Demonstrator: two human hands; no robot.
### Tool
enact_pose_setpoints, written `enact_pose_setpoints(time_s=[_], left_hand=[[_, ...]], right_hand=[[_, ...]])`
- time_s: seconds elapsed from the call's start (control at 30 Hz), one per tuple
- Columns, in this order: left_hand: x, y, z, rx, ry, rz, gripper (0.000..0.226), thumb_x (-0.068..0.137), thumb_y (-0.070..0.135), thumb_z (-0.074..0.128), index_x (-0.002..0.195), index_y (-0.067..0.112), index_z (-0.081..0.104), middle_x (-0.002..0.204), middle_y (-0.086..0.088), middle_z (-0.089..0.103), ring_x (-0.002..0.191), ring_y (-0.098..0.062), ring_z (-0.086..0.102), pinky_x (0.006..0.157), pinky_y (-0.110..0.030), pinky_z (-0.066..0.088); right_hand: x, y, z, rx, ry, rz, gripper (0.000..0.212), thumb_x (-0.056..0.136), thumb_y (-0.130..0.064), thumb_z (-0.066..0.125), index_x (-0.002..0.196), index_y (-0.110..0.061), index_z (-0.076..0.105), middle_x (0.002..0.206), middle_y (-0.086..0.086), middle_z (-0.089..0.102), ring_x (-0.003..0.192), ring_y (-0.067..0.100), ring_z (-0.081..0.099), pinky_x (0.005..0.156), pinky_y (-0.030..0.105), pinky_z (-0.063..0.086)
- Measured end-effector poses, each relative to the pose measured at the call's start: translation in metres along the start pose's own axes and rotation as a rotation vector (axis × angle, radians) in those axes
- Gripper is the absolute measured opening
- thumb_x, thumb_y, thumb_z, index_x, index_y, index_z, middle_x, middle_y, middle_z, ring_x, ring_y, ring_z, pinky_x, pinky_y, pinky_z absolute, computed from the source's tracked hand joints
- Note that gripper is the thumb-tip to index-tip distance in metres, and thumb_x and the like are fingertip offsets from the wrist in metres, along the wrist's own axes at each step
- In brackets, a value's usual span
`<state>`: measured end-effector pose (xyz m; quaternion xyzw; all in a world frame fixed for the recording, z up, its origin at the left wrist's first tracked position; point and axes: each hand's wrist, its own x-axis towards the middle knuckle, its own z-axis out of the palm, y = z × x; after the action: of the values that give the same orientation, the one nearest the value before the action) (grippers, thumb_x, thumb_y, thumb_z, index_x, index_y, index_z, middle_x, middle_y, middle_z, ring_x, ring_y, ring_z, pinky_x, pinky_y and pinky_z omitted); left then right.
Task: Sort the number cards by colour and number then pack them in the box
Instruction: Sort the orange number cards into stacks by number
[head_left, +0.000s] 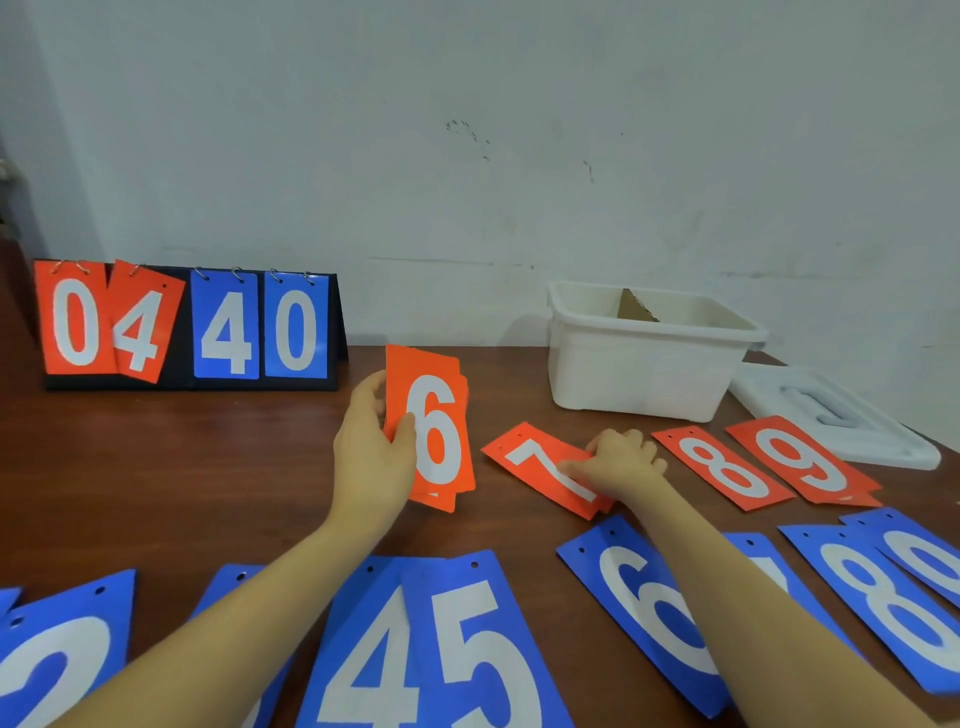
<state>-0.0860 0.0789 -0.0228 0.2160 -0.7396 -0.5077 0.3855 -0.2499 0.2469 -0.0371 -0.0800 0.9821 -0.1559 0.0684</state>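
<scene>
My left hand (371, 447) grips a stack of orange cards (434, 426) with a 6 on top, held upright above the table. My right hand (618, 460) pinches the near end of the orange 7 cards (535, 460) lying flat on the table. Orange 8 (722, 467) and orange 9 (802, 460) piles lie to the right. Along the near edge lie blue cards: 2 (57, 660), 4 (374, 654), 5 (483, 649), 6 (644, 597) and 8 (883, 603). The white box (649, 379) stands open at the back right.
A scoreboard stand (187, 325) showing 0 4 4 0 stands at the back left against the wall. The box's white lid (841, 421) lies right of the box. A brown cardboard piece (636, 306) sticks up inside the box.
</scene>
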Motion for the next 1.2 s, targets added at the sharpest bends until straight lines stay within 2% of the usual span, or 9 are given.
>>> enact_pose_setpoints(time_s=[0.1, 0.17, 0.3, 0.53, 0.7, 0.8, 0.93, 1.07, 1.2], left_hand=[[-0.003, 0.0, 0.0, -0.018, -0.014, 0.003, 0.043, 0.093, 0.017, 0.053, 0.134, 0.022, 0.039, 0.127, 0.001, 0.055, 0.102, -0.009, 0.053, 0.081, -0.025, 0.049], [-0.004, 0.001, 0.0, -0.026, -0.017, 0.01, 0.042, 0.094, 0.017, 0.052, 0.134, 0.022, 0.039, 0.123, 0.004, 0.055, 0.101, -0.008, 0.052, 0.08, -0.024, 0.048], [-0.003, 0.002, -0.002, -0.024, -0.019, 0.028, 0.04, 0.095, 0.016, 0.05, 0.133, 0.022, 0.039, 0.113, 0.009, 0.051, 0.1, -0.009, 0.053, 0.077, -0.021, 0.047], [-0.014, 0.01, 0.007, -0.085, -0.044, 0.055, 0.035, 0.097, 0.015, 0.045, 0.129, 0.026, 0.041, 0.106, 0.014, 0.054, 0.095, -0.005, 0.057, 0.068, -0.011, 0.044], [-0.024, 0.022, 0.017, -0.139, -0.028, 0.132, 0.032, 0.096, 0.014, 0.045, 0.118, 0.037, 0.045, 0.109, 0.015, 0.059, 0.099, 0.003, 0.059, 0.083, -0.016, 0.05], [-0.026, 0.023, 0.024, -0.139, -0.034, 0.141, 0.037, 0.094, 0.014, 0.05, 0.124, 0.033, 0.044, 0.105, 0.012, 0.061, 0.099, -0.004, 0.061, 0.086, -0.029, 0.052], [-0.024, 0.032, 0.048, -0.139, -0.034, 0.156, 0.032, 0.091, 0.013, 0.054, 0.119, 0.026, 0.046, 0.091, 0.013, 0.057, 0.08, 0.008, 0.058, 0.071, -0.017, 0.048], [-0.024, 0.043, 0.087, -0.182, -0.105, 0.169, 0.029, 0.089, 0.007, 0.052, 0.113, 0.024, 0.05, 0.091, 0.016, 0.058, 0.075, 0.015, 0.055, 0.062, -0.002, 0.042], [-0.02, 0.042, 0.112, -0.166, -0.133, 0.152, 0.029, 0.089, 0.006, 0.053, 0.115, 0.019, 0.052, 0.089, 0.017, 0.059, 0.075, 0.013, 0.056, 0.062, -0.001, 0.042]], right_hand=[[0.0, -0.001, 0.001, 0.075, 0.003, -0.003, 0.063, 0.08, -0.047, 0.067, 0.128, -0.012, 0.044, 0.129, 0.009, 0.049, 0.124, 0.028, 0.043, 0.105, 0.041, 0.028], [-0.003, -0.001, -0.002, 0.218, 0.032, -0.08, 0.042, 0.083, -0.03, 0.067, 0.113, -0.012, 0.045, 0.111, 0.006, 0.058, 0.103, 0.022, 0.054, 0.096, 0.037, 0.036], [-0.022, -0.008, -0.022, 0.922, 0.186, -0.191, 0.021, 0.084, -0.008, 0.063, 0.099, -0.009, 0.049, 0.101, 0.01, 0.061, 0.073, 0.014, 0.057, 0.057, 0.023, 0.043], [-0.068, -0.052, -0.007, 1.261, 0.075, -0.323, 0.017, 0.086, -0.015, 0.065, 0.081, -0.017, 0.048, 0.091, 0.014, 0.064, 0.076, 0.019, 0.06, 0.067, 0.03, 0.049], [-0.077, -0.054, 0.008, 0.973, 0.187, -0.402, 0.029, 0.081, -0.02, 0.07, 0.072, -0.017, 0.043, 0.068, -0.003, 0.049, 0.058, 0.007, 0.045, 0.05, 0.01, 0.037], [-0.076, -0.039, -0.002, 0.926, 0.179, -0.425, 0.026, 0.082, -0.025, 0.07, 0.07, -0.015, 0.049, 0.068, -0.003, 0.053, 0.06, 0.007, 0.047, 0.054, 0.012, 0.037], [-0.058, 0.013, -0.026, 0.668, 0.252, -0.389, 0.023, 0.092, -0.029, 0.055, 0.073, -0.015, 0.058, 0.066, -0.006, 0.056, 0.062, 0.01, 0.051, 0.055, 0.021, 0.036], [-0.021, 0.077, -0.042, 0.122, 0.345, -0.196, 0.03, 0.095, -0.031, 0.045, 0.101, -0.009, 0.064, 0.106, 0.01, 0.065, 0.102, 0.029, 0.058, 0.086, 0.037, 0.044], [0.003, 0.107, -0.037, -0.178, 0.07, 0.02, 0.049, 0.1, -0.04, 0.028, 0.134, -0.011, 0.048, 0.142, 0.017, 0.038, 0.131, 0.038, 0.032, 0.109, 0.045, 0.025]])
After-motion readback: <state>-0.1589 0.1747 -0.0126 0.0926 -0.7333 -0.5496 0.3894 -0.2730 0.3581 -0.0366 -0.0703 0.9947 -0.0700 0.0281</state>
